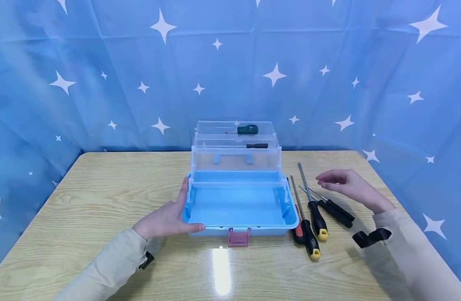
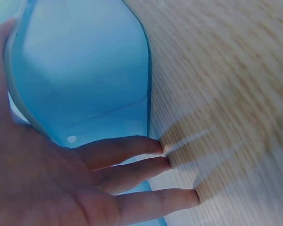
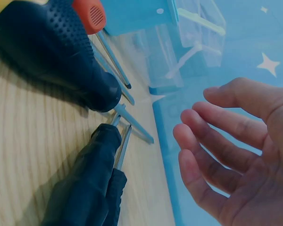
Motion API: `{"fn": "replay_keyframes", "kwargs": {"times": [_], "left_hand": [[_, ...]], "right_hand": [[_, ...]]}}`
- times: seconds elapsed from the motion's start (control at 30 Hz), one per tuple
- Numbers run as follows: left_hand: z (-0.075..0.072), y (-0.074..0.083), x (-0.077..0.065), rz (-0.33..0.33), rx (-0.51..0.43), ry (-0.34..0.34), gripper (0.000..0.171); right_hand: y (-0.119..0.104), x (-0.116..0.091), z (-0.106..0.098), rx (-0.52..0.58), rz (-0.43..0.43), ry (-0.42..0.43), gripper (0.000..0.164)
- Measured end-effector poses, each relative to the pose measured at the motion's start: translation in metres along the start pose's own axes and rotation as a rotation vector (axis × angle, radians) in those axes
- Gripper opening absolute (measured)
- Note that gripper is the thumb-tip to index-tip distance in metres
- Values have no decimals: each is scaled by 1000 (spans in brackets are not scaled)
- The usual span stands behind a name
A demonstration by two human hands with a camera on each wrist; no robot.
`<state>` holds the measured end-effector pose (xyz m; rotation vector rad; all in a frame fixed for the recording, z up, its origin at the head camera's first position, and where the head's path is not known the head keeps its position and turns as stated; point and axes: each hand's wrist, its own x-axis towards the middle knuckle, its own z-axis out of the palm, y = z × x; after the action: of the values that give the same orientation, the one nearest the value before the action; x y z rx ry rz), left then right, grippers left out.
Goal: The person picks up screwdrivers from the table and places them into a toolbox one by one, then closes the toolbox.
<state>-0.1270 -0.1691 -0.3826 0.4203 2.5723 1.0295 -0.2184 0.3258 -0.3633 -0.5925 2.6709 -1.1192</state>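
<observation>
A blue toolbox (image 1: 230,209) stands with its clear upper trays (image 1: 235,156) raised at the back. My left hand (image 1: 168,217) rests on its front left corner, thumb along the front rim. In the left wrist view, straight fingers (image 2: 155,200) reach past the box's outer wall (image 2: 89,75) toward the table. My right hand (image 1: 347,184) hovers over the right side of the table, fingers loosely bent around nothing. Below it lie two thin black-handled screwdrivers (image 1: 335,213). Closer to the box are two larger screwdrivers with black and yellow handles (image 1: 317,219), and a red and black one (image 1: 299,234).
A green-handled screwdriver (image 1: 247,129) and a small black-handled one (image 1: 257,146) lie in the clear trays. A pink latch (image 1: 238,237) hangs at the box front. Behind the wooden table (image 1: 121,188) hangs a blue star-printed curtain (image 1: 230,83).
</observation>
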Motion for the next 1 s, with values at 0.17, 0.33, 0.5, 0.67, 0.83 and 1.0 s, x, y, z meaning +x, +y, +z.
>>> {"fn": "replay_keyframes", "kwargs": {"times": [0.17,0.33,0.5,0.67,0.83,1.0], "left_hand": [[0,-1,1,-1,-12,-2,130],[0,0,0,11,-18,-3,131],[0,0,0,9,-8,2,131],[0,1,0,0,3,7,131],[0,0,0,1,0,8,130],[1,0,0,-10,14,13,130]], "right_hand": [[3,-4,0,20,-1,7,32],[5,-7,0,43,4,1,33],[7,-11,0,39,11,7,33],[9,-14,-1,39,27,16,35],[12,-17,-2,40,35,19,34],[16,-20,0,35,23,14,33]]}}
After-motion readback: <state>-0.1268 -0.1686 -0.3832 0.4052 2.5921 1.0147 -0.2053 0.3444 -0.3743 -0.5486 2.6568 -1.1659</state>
